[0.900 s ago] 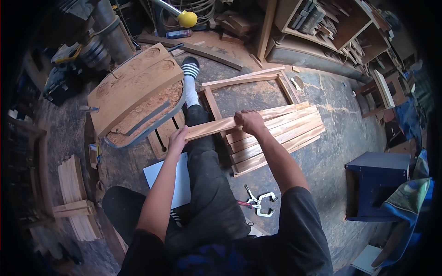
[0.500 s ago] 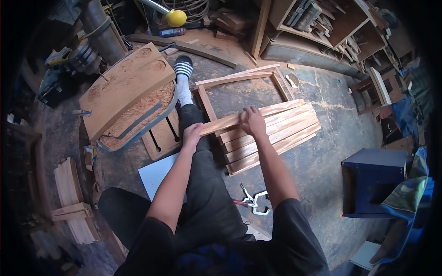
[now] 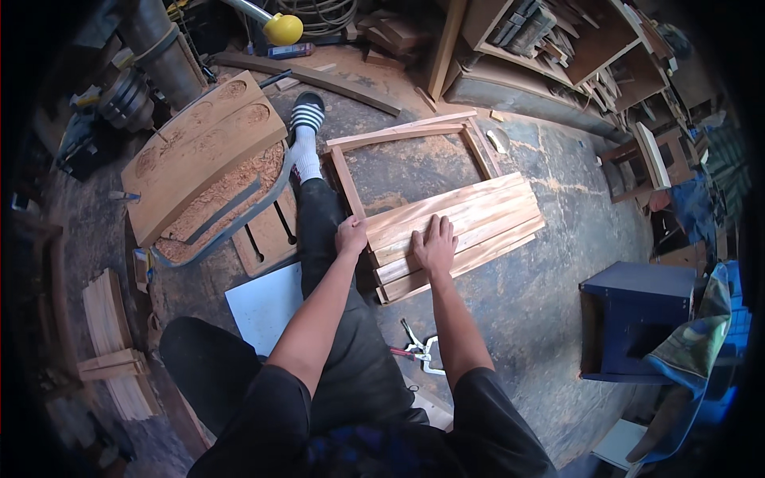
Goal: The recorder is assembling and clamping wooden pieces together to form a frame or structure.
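Several reddish wooden slats [image 3: 470,219] lie side by side across a rectangular wooden frame [image 3: 398,135] on the dusty floor. My right hand [image 3: 434,245] rests flat, fingers spread, on top of the slats near their left end. My left hand [image 3: 351,237] is curled against the left ends of the slats, beside my outstretched leg [image 3: 315,215] in dark trousers with a striped sock.
A carved wooden panel [image 3: 199,151] strewn with shavings lies at left over a slotted board [image 3: 267,239]. Locking pliers [image 3: 418,350] lie on the floor by my right arm. A blue cabinet [image 3: 637,319] stands at right, stacked slats [image 3: 107,315] at left, shelves behind.
The slat I held lifted in both hands now lies flat with the others. My right hand has opened and presses down on the slats; my left hand sits at their ends.
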{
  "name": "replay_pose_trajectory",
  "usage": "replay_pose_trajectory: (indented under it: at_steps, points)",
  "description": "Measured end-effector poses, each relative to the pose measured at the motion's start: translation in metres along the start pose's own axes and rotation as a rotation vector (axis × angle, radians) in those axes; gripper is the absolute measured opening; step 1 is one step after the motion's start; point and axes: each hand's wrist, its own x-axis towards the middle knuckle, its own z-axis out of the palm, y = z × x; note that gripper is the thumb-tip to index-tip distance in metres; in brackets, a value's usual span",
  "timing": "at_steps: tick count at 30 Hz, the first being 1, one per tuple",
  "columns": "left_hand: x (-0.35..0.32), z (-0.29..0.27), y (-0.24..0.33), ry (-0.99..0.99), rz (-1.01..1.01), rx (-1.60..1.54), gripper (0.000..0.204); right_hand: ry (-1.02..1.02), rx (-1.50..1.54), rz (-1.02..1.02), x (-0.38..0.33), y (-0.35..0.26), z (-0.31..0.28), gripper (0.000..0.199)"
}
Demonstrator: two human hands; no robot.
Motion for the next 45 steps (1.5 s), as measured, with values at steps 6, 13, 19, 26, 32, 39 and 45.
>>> replay_pose_trajectory:
  at_steps: [6, 13, 19, 26, 32, 39, 45]
  points:
    - [-0.007, 0.006, 0.005, -0.094, -0.004, 0.081, 0.062, -0.021, 0.022, 0.017, -0.002, 0.001, 0.001, 0.074]
    - [-0.004, -0.003, 0.007, -0.285, 0.006, 0.018, 0.081, -0.028, 0.008, 0.011, -0.004, 0.004, 0.002, 0.075]
    - [0.0, -0.047, 0.007, -0.296, 0.066, 0.205, 0.086, -0.015, -0.009, -0.006, -0.006, 0.004, 0.004, 0.075]
    - [-0.053, -0.208, 0.041, -0.754, 0.434, 1.099, 0.066, -0.037, -0.029, 0.015, -0.013, 0.017, 0.001, 0.075]
    - [-0.099, -0.369, -0.008, -0.756, 0.211, 1.132, 0.063, -0.034, 0.039, -0.054, -0.019, 0.006, -0.007, 0.071]
    - [-0.132, -0.412, -0.003, -0.452, 0.145, 0.549, 0.066, 0.602, 0.716, 0.763, -0.056, 0.062, 0.037, 0.058]
    - [-0.121, -0.429, -0.029, -0.537, 0.107, 0.882, 0.067, 0.243, 1.18, 0.819, -0.042, 0.119, 0.07, 0.024]
